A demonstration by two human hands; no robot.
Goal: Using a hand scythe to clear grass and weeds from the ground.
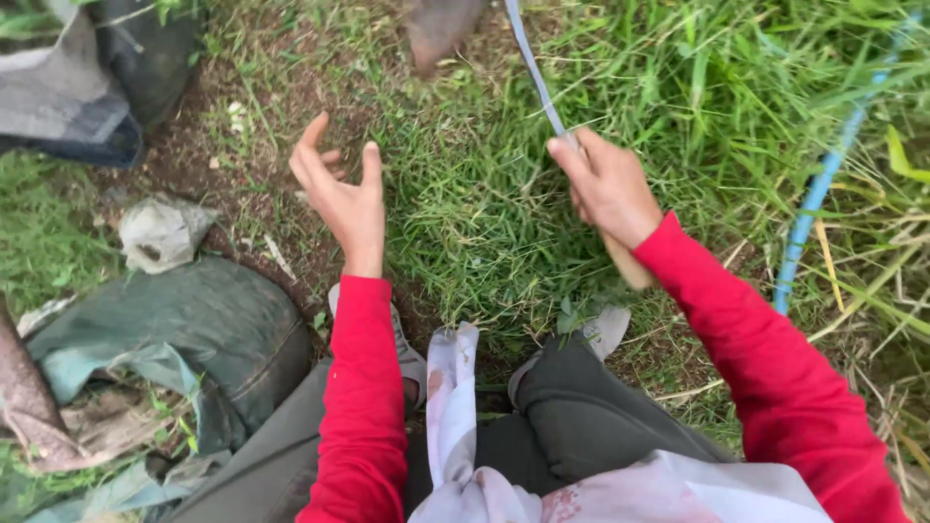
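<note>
Blade (536,77) blurred by motion and cut off at the top edge, tip out of view; wooden handle (625,263) mostly hidden inside the right hand (608,186), only the butt showing below the wrist. Brown shape (438,29) left of the blade blurred and cropped at the top, kind impossible to tell. Blue hose (819,184) right of the blade partly hidden by grass (717,87). Shoes (605,329) below the blade mostly covered by trouser legs. Green sack (174,329) far left of the blade cropped at the frame edge.

Red sleeves (363,387), a pale steel-grey blade (531,70) with a tan wooden handle (628,266), green grass (697,107), a light-blue hose (812,199), dark-green sacks (194,329).
</note>
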